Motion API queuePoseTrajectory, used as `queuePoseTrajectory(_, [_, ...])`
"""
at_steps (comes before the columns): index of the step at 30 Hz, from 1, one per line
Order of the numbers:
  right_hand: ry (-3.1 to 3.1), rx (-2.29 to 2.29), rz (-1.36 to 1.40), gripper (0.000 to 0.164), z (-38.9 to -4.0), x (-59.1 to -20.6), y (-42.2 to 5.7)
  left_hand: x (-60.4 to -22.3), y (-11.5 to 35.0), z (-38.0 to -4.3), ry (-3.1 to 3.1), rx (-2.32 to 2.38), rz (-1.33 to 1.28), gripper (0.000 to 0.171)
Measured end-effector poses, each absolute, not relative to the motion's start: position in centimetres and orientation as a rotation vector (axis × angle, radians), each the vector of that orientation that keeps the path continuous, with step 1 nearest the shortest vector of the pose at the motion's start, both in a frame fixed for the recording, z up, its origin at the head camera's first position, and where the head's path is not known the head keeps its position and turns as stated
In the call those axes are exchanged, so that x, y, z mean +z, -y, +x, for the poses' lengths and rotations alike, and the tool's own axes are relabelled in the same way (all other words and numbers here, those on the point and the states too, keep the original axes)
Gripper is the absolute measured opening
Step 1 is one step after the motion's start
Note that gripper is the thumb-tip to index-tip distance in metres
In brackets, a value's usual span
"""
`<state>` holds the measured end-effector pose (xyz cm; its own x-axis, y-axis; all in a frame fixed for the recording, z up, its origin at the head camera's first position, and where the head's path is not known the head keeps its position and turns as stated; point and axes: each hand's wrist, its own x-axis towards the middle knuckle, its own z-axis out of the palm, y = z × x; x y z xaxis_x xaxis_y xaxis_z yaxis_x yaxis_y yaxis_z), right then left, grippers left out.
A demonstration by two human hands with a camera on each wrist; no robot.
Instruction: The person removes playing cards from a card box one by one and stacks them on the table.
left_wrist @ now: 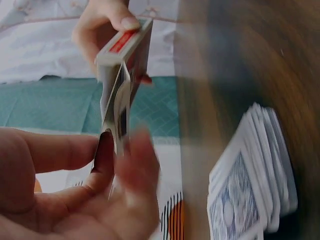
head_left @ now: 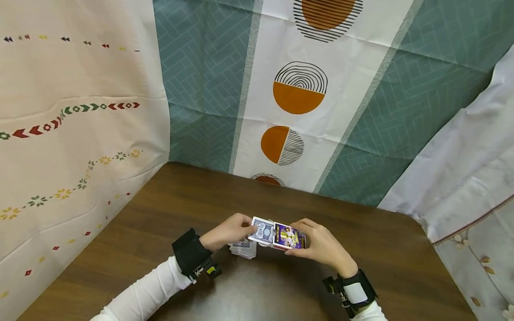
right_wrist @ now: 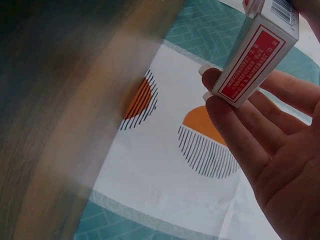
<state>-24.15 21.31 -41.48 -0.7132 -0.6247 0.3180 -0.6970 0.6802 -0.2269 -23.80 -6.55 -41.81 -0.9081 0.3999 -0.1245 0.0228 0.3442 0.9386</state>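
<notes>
My right hand grips a purple playing-card box between thumb and fingers, above the table. Its narrow side shows a red label with white print in the right wrist view. From the box's left end juts a blue-backed playing card. My left hand pinches that card by its outer end, the thumb on top; in the left wrist view the thumb is blurred. Beneath, a loose stack of playing cards lies on the table, partly hidden by the left hand in the head view.
The brown wooden table runs back to a green and white patterned curtain. A cream cloth hangs along the left side, and a white cloth along the right. Both wrists wear black straps with small cameras.
</notes>
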Motion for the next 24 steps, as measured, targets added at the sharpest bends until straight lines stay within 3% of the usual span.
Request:
queuePoseTrajectory(12, [2.667,0.507,1.061,0.064,-24.6,-41.8,-21.7,-41.2,10.7,-25.9,-2.136,1.677,0.483,0.024])
queuePoseTrajectory(19, [2.664,0.466,1.075,0.065,-24.6,-42.4,-21.8,-41.6,13.2,-28.0,-2.052,1.664,0.475,0.034])
queuePoseTrajectory(24, [2.668,0.457,1.087,0.064,-24.7,-42.8,-21.7,-42.7,13.4,-30.0,-2.171,1.559,0.397,0.03])
